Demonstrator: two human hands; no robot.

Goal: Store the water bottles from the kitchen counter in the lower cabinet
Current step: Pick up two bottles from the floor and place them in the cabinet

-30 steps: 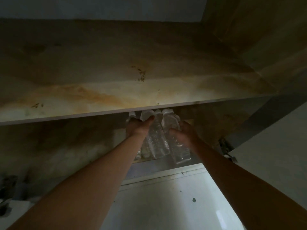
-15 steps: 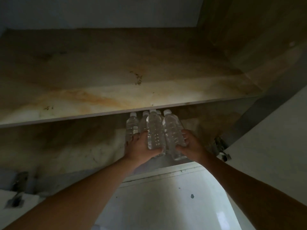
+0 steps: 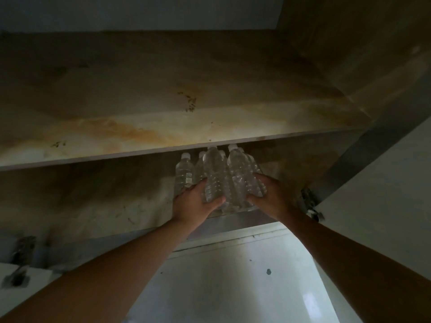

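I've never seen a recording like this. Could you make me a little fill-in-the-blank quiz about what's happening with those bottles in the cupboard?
1. The clear bottles stand beneath a stained ____.
2. Their caps are ____ in colour.
3. Counting the left hand and the right hand, ____ hands grip the bottles.

Missing words: shelf; white; two.

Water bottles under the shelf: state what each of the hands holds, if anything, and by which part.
The left hand grips the left front bottle round its lower body; the right hand grips the right front bottle low on its side.
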